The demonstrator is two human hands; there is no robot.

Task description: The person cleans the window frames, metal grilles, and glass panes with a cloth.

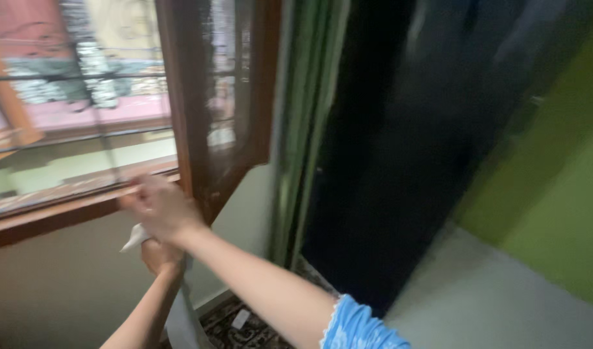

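Nearest, the left hand (pixel 159 255) is clenched around a white cloth (pixel 136 236) that hangs down below the window sill (pixel 57 216). Just above it, the right hand (pixel 162 208) grips the brown window frame (pixel 190 129). Farther right hangs a dark curtain (pixel 400 142).

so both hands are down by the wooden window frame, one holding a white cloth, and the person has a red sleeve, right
Not quite: the sleeve is blue with a white frilled edge, not red, as the head view shows. The rest holds: the right hand is at the wooden window frame, and the left hand just below it grips a white cloth.
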